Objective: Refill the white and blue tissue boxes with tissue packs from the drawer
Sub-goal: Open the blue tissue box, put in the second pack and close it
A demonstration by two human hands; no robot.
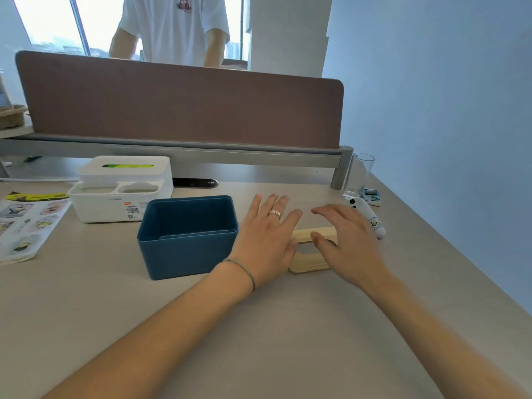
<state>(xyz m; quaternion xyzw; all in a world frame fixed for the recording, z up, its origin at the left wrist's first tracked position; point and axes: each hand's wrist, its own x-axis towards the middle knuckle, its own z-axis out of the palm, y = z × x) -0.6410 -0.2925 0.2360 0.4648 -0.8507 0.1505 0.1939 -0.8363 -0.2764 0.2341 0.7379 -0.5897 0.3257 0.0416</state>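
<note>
The blue tissue box (187, 249) stands open and empty in the middle of the desk, its lid off. Its pale wooden lid (309, 263) with a slot lies flat on the desk to the right of it. My left hand (267, 234) and my right hand (345, 240) hover over the lid with fingers spread, partly hiding it; neither grips it. The white tissue box (121, 191) sits behind and to the left of the blue one, lid on, with green-yellow packaging showing through its top slot. No drawer or loose tissue pack is in view.
A brown divider panel (184, 102) runs along the back of the desk, with a person in a white shirt (175, 30) behind it. A drinking glass (358, 175) and a small white toy (371, 220) stand at the right. A printed leaflet (26, 226) lies at the left.
</note>
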